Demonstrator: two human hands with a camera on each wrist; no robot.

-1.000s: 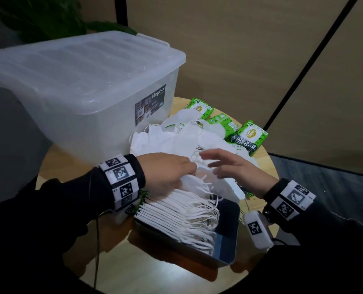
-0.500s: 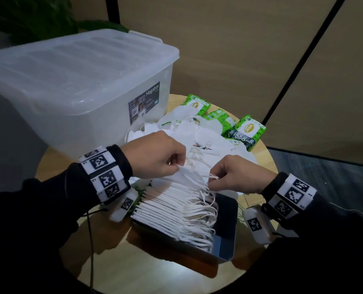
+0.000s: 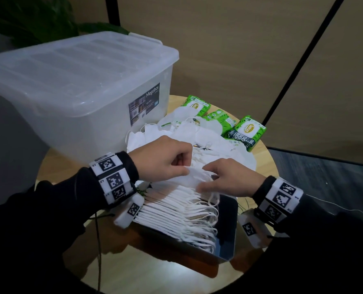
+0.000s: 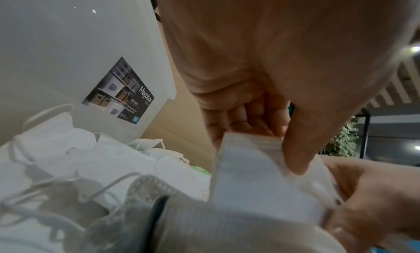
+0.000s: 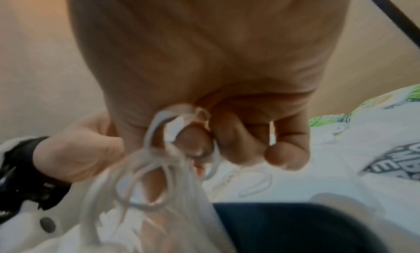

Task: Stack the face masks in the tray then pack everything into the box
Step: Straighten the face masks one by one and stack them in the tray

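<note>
Tan wall panels [image 3: 229,49] with black vertical strips close off the back of the room, and dark green plant leaves [image 3: 38,20] show in the far left corner; in front of them stands a round wooden table [image 3: 265,158]. A large translucent lidded box [image 3: 76,81] labelled Megabox fills the table's far left side; just right of it lies a loose heap of white face masks [image 3: 214,141], with three green wipe packs [image 3: 249,132] at the far right edge. Nearer the person sits a dark tray [image 3: 229,236], holding a row of folded masks [image 3: 176,211] with their ear loops trailing right. Above the row's far end, the left hand [image 3: 161,160] pinches one white mask [image 3: 195,177] between thumb and curled fingers; the right hand [image 3: 231,179] grips that mask's other end, fingers curled through its ear loops [image 5: 159,167].
</note>
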